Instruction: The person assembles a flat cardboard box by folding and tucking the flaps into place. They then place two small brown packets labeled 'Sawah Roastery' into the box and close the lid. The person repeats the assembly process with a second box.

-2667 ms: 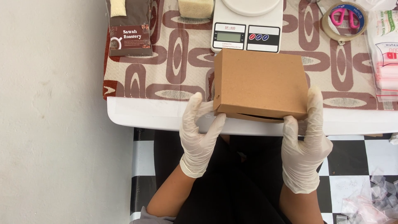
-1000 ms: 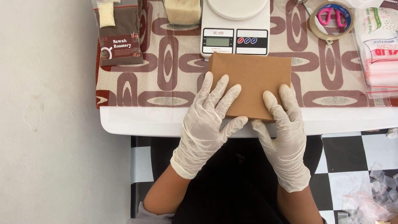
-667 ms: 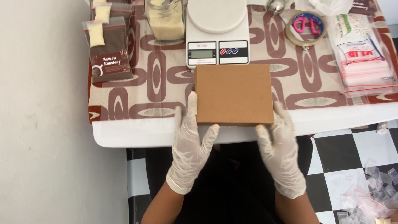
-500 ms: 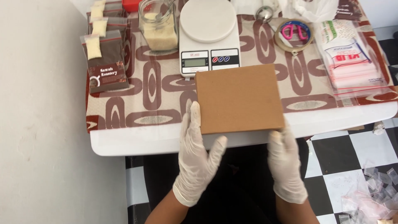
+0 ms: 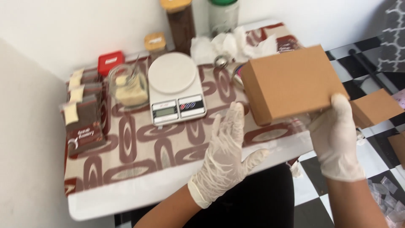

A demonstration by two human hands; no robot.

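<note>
Brown cardboard box (image 5: 291, 86) is held raised over the table's (image 5: 126, 198) right edge, gripped at its near corner by right hand (image 5: 337, 137); left hand (image 5: 225, 156) is spread, empty, lower-left of it.

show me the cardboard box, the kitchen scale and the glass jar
cardboard box (image 5: 291, 82), head view, middle of its top face
kitchen scale (image 5: 172, 72), head view, round white weighing plate
glass jar (image 5: 126, 88), head view, its front wall

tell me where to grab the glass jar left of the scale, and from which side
Grip the glass jar around its clear wall, coming from the front. A utensil sticks out of its open mouth, so a top grasp is blocked; the scale crowds its right side.
</note>
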